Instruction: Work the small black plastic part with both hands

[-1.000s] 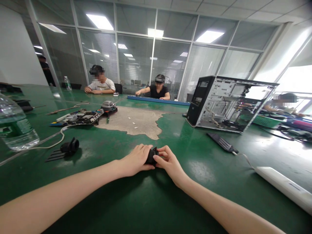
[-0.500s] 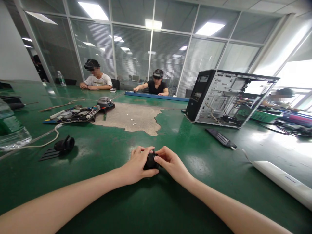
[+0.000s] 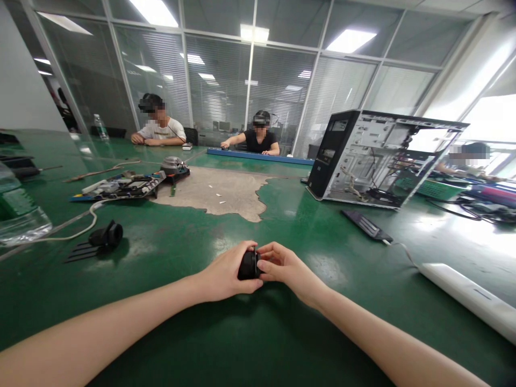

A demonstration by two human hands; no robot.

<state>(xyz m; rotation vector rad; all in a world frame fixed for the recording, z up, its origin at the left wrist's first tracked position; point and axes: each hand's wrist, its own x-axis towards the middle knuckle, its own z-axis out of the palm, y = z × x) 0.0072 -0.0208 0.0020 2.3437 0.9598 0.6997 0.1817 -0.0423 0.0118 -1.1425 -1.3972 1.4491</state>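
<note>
A small rounded black part (image 3: 248, 265) is between my two hands, just above the green table (image 3: 193, 344). My left hand (image 3: 228, 271) wraps round its left side, thumb in front. The fingers of my right hand (image 3: 282, 266) grip the right edge of the same part, its fingertips pressed to the rim. What the part is cannot be made out. To the left, another black part with a round end and flat prongs (image 3: 105, 239) lies on the table.
An open computer case (image 3: 377, 161) stands at the back right. A circuit board (image 3: 121, 185) and a plastic bottle (image 3: 18, 207) are at left. A white power strip (image 3: 470, 295) lies at right. People sit beyond.
My right hand has shifted slightly and its fingers have spread along the part's right edge. More of the black part shows between my hands. The view has tilted a little.
</note>
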